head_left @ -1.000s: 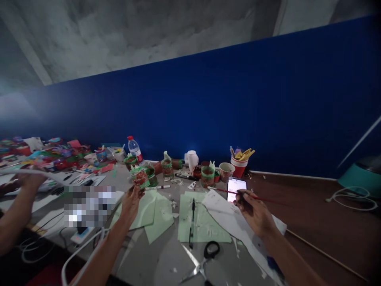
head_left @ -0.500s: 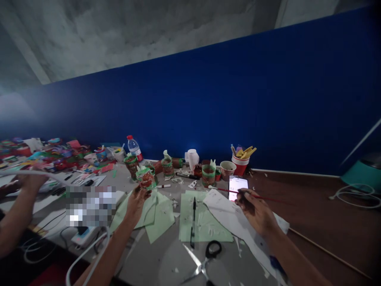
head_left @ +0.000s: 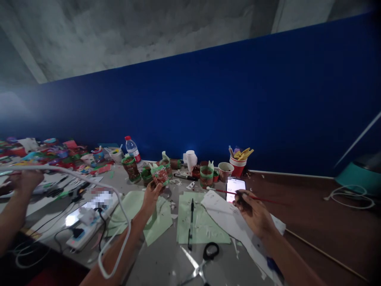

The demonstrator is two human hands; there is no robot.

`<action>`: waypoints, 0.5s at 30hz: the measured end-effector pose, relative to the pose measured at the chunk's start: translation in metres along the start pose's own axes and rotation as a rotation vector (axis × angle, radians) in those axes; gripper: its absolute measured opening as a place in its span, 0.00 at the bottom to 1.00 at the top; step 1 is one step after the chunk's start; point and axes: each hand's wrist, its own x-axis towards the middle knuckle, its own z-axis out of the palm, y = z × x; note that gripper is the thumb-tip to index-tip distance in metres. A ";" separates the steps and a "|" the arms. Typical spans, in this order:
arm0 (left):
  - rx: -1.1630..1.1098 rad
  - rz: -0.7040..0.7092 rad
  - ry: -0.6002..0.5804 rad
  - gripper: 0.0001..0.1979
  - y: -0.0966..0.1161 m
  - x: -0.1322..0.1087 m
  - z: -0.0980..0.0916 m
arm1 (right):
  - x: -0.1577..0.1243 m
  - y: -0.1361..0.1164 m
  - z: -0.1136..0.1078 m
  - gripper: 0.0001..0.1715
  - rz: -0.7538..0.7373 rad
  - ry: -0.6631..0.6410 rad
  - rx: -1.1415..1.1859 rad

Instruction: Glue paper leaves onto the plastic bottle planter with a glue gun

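My left hand (head_left: pixel 152 195) grips a small brown cup with green trim (head_left: pixel 160 174), holding it tilted over the table. Between the fingers of my right hand (head_left: pixel 251 210) is a thin red paintbrush (head_left: pixel 222 191), its pale tip pointing left. That hand hovers over a white paper sheet (head_left: pixel 235 222) and beside a lit phone (head_left: pixel 235 186). Similar brown and green cups stand behind, among them one (head_left: pixel 206 176) in the middle and another (head_left: pixel 131 170) to the left. A paper cup (head_left: pixel 225 171) sits behind the phone.
Open scissors (head_left: pixel 199 267) and a black pen (head_left: pixel 191 222) lie in front, the pen on green paper (head_left: pixel 208 230). A white cable (head_left: pixel 126 222) loops over my left forearm near a power strip (head_left: pixel 89 226). A co-worker's arm (head_left: pixel 20 202) is at far left.
My left hand has moved right with the cup, which is turned to another angle. My right hand and the paintbrush stay nearly in place. The white cable's loop has shifted right.
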 end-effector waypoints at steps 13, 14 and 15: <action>0.120 0.241 0.283 0.26 0.043 0.025 -0.031 | 0.000 0.003 0.000 0.18 0.015 -0.020 -0.006; 0.134 0.269 0.322 0.25 0.045 0.029 -0.034 | 0.000 0.004 0.000 0.18 0.015 -0.022 -0.007; 0.150 0.291 0.352 0.24 0.046 0.032 -0.036 | 0.000 0.005 0.000 0.18 0.017 -0.022 -0.008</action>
